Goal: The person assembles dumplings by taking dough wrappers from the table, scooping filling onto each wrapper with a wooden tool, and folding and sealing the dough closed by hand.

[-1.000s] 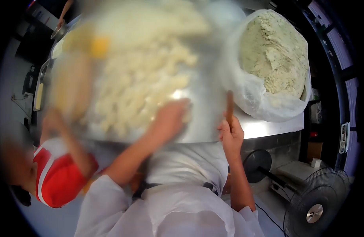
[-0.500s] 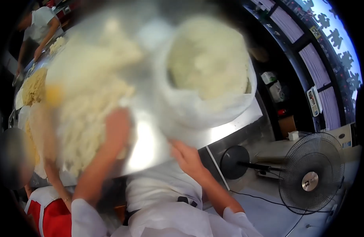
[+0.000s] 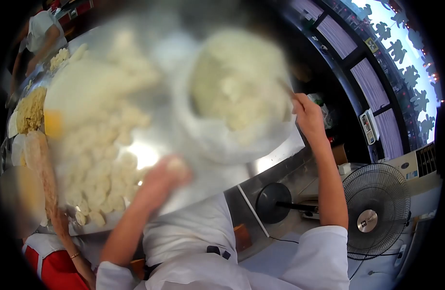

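My left hand is curled around a pale dough piece, low over the metal table. Many pale dough pieces lie on the table to its left. At the right rim of the large bag-lined container, my right hand grips a thin brown stick, whose far end points over the greenish filling. That end is blurred. Much of the middle of the view is hazy.
A co-worker in red stands at the left, an arm reaching to the table. Another person in white is at the far left. Yellow crumbly mass lies at the left. A standing fan and a black round base are at the right.
The view has turned, bringing the container toward the middle. My right hand has risen from the table's front edge to the container's right rim. My left hand has moved right, away from the dough pieces.
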`<move>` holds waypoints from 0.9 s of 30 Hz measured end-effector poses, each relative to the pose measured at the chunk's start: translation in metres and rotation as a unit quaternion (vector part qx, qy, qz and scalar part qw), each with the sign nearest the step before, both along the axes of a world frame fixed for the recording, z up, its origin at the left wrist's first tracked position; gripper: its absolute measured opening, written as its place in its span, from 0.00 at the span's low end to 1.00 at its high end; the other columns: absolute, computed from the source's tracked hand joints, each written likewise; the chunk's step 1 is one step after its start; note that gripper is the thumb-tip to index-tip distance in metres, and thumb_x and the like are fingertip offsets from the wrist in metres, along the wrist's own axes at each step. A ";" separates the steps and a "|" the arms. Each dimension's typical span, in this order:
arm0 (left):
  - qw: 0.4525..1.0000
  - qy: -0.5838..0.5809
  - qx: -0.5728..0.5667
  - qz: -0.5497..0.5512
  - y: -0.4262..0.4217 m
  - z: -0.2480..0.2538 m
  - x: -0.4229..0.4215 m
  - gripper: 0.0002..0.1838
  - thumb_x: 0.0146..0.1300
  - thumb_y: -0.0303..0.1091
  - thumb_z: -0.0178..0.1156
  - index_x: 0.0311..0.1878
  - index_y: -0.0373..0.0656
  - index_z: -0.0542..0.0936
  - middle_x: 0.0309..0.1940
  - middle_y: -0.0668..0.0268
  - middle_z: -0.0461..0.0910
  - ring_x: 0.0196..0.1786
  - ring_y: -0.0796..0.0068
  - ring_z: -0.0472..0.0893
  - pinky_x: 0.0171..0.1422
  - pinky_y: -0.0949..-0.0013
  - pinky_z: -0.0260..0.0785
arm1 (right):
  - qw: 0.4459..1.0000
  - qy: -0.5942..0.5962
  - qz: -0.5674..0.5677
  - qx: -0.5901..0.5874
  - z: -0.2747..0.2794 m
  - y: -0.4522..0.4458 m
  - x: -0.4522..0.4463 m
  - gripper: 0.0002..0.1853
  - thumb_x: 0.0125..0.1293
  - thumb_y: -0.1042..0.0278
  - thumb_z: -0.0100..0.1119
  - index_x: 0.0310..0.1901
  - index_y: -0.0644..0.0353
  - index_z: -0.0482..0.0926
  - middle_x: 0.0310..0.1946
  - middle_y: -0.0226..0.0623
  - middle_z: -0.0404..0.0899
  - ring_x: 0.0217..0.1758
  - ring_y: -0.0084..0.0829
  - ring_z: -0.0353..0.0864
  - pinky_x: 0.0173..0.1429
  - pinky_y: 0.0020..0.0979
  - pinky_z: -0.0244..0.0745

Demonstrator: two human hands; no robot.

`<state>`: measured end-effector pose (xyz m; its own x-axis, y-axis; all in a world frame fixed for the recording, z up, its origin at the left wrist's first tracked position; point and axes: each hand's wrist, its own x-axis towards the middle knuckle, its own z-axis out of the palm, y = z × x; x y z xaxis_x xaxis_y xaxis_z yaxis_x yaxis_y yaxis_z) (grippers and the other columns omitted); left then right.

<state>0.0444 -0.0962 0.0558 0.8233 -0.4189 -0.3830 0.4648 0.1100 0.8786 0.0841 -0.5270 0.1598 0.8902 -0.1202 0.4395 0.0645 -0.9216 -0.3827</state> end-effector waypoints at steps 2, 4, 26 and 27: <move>0.999 -0.022 -0.029 0.000 -0.013 -0.030 -0.008 0.17 0.79 0.32 0.55 0.66 0.37 0.74 0.50 0.53 0.84 0.51 0.64 0.87 0.58 0.64 0.83 | 0.997 -0.005 0.006 -0.077 0.002 0.008 0.011 0.06 0.75 0.69 0.58 0.46 0.61 0.81 0.26 0.47 0.80 0.29 0.48 0.81 0.36 0.38 0.74; 0.991 -0.125 0.036 0.034 -0.026 -0.046 -0.016 0.18 0.77 0.29 0.56 0.66 0.36 0.74 0.54 0.52 0.84 0.54 0.63 0.86 0.63 0.62 0.79 | 0.999 0.023 0.028 0.029 -0.005 0.011 0.019 0.06 0.75 0.70 0.58 0.47 0.62 0.81 0.24 0.41 0.78 0.27 0.35 0.79 0.35 0.34 0.73; 0.704 -0.483 0.520 0.025 -0.082 -0.079 0.019 0.32 0.73 0.37 0.56 0.73 0.27 0.64 0.74 0.43 0.64 0.79 0.41 0.59 0.83 0.41 0.46 | 0.920 -0.002 0.031 0.391 -0.034 0.093 -0.110 0.13 0.80 0.70 0.55 0.56 0.71 0.80 0.30 0.30 0.81 0.26 0.14 0.71 0.32 0.18 0.66; 0.703 -0.474 0.530 0.007 -0.084 -0.078 0.017 0.32 0.73 0.37 0.56 0.73 0.27 0.64 0.74 0.43 0.64 0.79 0.41 0.59 0.83 0.41 0.46 | 0.905 -0.001 0.017 0.425 -0.035 0.092 -0.108 0.13 0.80 0.71 0.55 0.56 0.71 0.80 0.30 0.30 0.81 0.26 0.14 0.71 0.32 0.18 0.67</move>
